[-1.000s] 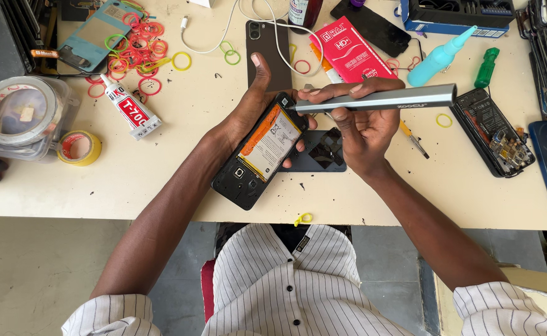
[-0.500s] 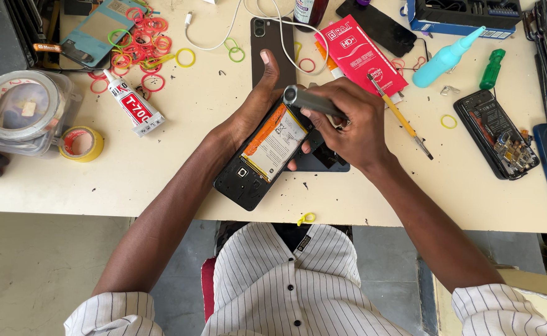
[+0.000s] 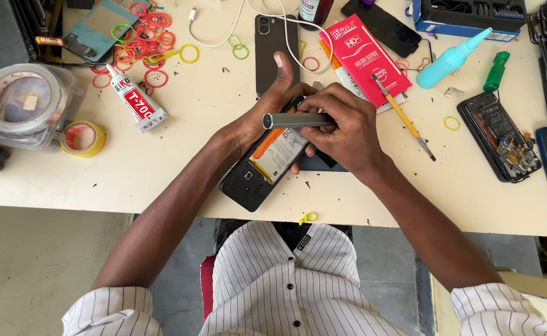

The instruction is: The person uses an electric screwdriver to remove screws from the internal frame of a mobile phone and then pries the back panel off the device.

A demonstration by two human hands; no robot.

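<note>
- Near the middle of the frame, the left hand [image 3: 267,112] cups an opened phone [image 3: 267,163] from behind, thumb sticking up toward the top edge, fingers curled under the body.
- The opened phone lies tilted, its lower end pointing to the lower left, back cover off so the battery and orange label show; it sits just above the near edge of the table [image 3: 180,168].
- The right hand [image 3: 345,127] is closed tight around a grey metal tool [image 3: 295,120], held level across the top of the phone, its blunt end pointing left.
- I cannot tell whether the tool's tip touches the phone; the fingers hide it.
- Just behind the hands lies a dark phone [image 3: 272,46] face down, with a white cable [image 3: 286,25] across it.
- Upper left: a glue tube [image 3: 138,99], a scatter of coloured rubber bands [image 3: 146,40] and a yellow tape roll [image 3: 83,138].
- Right of centre: a red packet [image 3: 364,53], a yellow-handled pick [image 3: 404,118], a teal squeeze bottle [image 3: 451,59] and another stripped phone [image 3: 499,137].
</note>
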